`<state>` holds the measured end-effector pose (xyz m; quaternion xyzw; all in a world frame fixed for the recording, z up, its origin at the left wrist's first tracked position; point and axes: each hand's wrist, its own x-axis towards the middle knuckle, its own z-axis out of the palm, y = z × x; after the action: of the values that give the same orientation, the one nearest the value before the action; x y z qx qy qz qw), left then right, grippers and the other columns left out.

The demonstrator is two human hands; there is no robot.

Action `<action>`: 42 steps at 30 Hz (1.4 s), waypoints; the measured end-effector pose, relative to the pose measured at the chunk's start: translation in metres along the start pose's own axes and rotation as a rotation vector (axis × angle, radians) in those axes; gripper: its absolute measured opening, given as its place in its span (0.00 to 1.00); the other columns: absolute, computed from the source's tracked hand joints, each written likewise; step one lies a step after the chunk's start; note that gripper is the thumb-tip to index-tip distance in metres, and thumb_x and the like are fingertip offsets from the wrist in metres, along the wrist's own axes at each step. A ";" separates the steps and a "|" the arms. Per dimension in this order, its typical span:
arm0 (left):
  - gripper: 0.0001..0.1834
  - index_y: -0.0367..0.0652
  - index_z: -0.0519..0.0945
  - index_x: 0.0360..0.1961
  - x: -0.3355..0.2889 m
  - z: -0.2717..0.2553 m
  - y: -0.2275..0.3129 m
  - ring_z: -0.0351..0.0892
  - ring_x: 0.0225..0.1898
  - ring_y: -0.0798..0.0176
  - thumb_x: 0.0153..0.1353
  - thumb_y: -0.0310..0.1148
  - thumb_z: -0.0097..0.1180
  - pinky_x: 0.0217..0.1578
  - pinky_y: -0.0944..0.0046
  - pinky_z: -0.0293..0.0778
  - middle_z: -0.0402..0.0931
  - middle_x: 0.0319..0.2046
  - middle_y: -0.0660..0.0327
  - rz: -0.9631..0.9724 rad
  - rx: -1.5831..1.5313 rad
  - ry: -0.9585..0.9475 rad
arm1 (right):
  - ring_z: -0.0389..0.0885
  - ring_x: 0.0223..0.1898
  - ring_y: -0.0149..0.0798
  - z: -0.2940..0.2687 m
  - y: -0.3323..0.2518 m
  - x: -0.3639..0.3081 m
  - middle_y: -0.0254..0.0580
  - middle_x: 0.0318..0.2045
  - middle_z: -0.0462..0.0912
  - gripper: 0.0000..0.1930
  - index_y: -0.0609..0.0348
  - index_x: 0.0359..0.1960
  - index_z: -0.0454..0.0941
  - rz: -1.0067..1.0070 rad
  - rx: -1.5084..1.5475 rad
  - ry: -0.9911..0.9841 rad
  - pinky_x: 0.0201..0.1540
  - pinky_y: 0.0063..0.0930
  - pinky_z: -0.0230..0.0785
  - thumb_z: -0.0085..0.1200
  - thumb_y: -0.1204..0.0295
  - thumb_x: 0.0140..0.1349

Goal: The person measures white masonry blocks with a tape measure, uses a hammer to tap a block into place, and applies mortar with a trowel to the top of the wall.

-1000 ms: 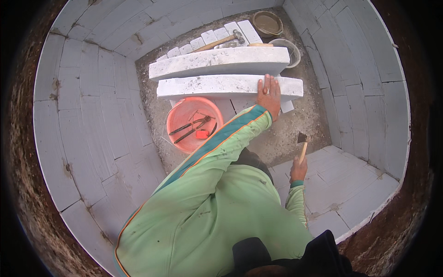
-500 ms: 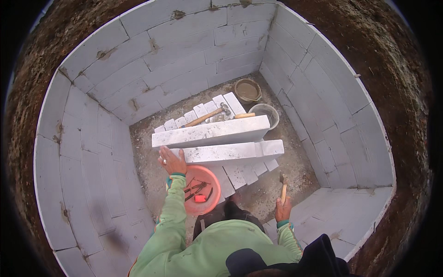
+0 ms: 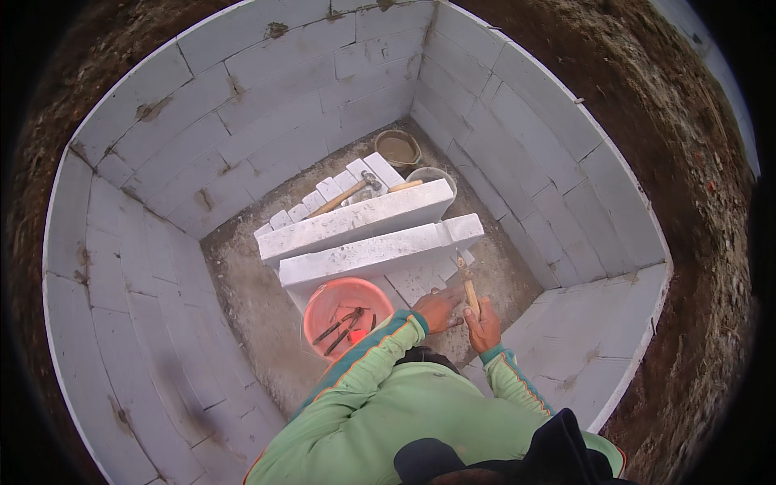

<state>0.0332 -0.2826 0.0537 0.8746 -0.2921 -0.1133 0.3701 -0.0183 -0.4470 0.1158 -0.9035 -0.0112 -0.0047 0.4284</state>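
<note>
My right hand (image 3: 483, 327) is wrapped round the pale wooden handle of a tool (image 3: 468, 289). Its slim metal head points away from me, and its exact kind is hard to make out. Close by on its left is my left hand (image 3: 439, 310), fingers apart and reaching toward the handle, with nothing visible in it. Just beyond both hands lies a long white block (image 3: 356, 257) with a notch near its right end. A second long white block (image 3: 347, 222) rests behind it, at a slight angle.
An orange bucket (image 3: 318, 304) with pliers and other tools stands left of my hands. Smaller white blocks (image 3: 329, 188) lie under and behind the long ones, with a hammer (image 3: 343, 196) on them. Two buckets, one of grey mortar (image 3: 397, 147), stand far back. Block walls (image 3: 283, 97) surround me.
My left hand has left the notched block's left end and come right, beside my right hand. My right hand has raised the tool slightly farther forward. The view has shifted.
</note>
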 end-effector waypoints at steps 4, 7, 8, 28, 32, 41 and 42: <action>0.28 0.42 0.75 0.57 -0.078 -0.023 0.006 0.76 0.53 0.45 0.55 0.39 0.63 0.51 0.51 0.74 0.74 0.58 0.54 -0.018 -0.043 0.069 | 0.75 0.22 0.33 0.022 -0.027 0.020 0.37 0.23 0.76 0.15 0.59 0.43 0.69 0.058 0.119 -0.259 0.26 0.33 0.68 0.46 0.58 0.71; 0.28 0.40 0.76 0.56 -0.146 -0.045 -0.016 0.78 0.51 0.44 0.52 0.32 0.65 0.52 0.48 0.72 0.77 0.52 0.50 -0.091 -0.070 0.433 | 0.70 0.17 0.26 0.070 -0.039 0.043 0.32 0.23 0.73 0.13 0.57 0.42 0.69 0.325 0.548 -0.532 0.17 0.24 0.64 0.45 0.59 0.72; 0.28 0.39 0.76 0.56 -0.166 -0.051 -0.029 0.78 0.50 0.43 0.51 0.30 0.65 0.51 0.49 0.72 0.78 0.50 0.49 -0.087 0.034 0.577 | 0.68 0.16 0.25 0.089 -0.041 0.053 0.31 0.23 0.73 0.13 0.57 0.42 0.70 0.373 0.630 -0.594 0.16 0.22 0.63 0.46 0.59 0.71; 0.33 0.38 0.69 0.63 -0.422 0.188 -0.067 0.73 0.57 0.49 0.66 0.52 0.53 0.55 0.54 0.70 0.76 0.54 0.48 -1.376 -1.536 0.358 | 0.66 0.18 0.28 0.000 0.086 0.098 0.33 0.24 0.69 0.16 0.55 0.48 0.69 0.563 0.655 0.380 0.16 0.23 0.59 0.40 0.56 0.73; 0.37 0.41 0.65 0.66 -0.422 0.174 -0.094 0.71 0.60 0.48 0.65 0.56 0.52 0.57 0.55 0.70 0.76 0.55 0.50 -1.295 -1.587 0.320 | 0.67 0.16 0.30 0.024 0.059 0.112 0.34 0.23 0.70 0.17 0.56 0.49 0.70 0.520 0.807 0.135 0.16 0.25 0.61 0.42 0.56 0.72; 0.38 0.45 0.57 0.72 -0.493 0.112 -0.134 0.66 0.64 0.43 0.68 0.54 0.50 0.55 0.38 0.68 0.60 0.69 0.54 -1.551 -1.266 0.909 | 0.72 0.19 0.32 0.054 0.075 0.154 0.40 0.25 0.72 0.15 0.62 0.45 0.69 0.520 0.460 0.530 0.17 0.30 0.66 0.43 0.61 0.70; 0.36 0.46 0.59 0.70 -0.497 0.118 -0.133 0.67 0.63 0.44 0.67 0.53 0.50 0.53 0.40 0.69 0.61 0.68 0.54 -1.572 -1.284 0.927 | 0.72 0.19 0.32 0.055 0.077 0.144 0.40 0.25 0.72 0.15 0.62 0.45 0.69 0.532 0.452 0.502 0.17 0.30 0.66 0.43 0.61 0.70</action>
<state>-0.3583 0.0188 -0.1330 0.4200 0.6219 -0.1086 0.6520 0.1272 -0.4506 0.0239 -0.7292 0.3258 -0.1113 0.5914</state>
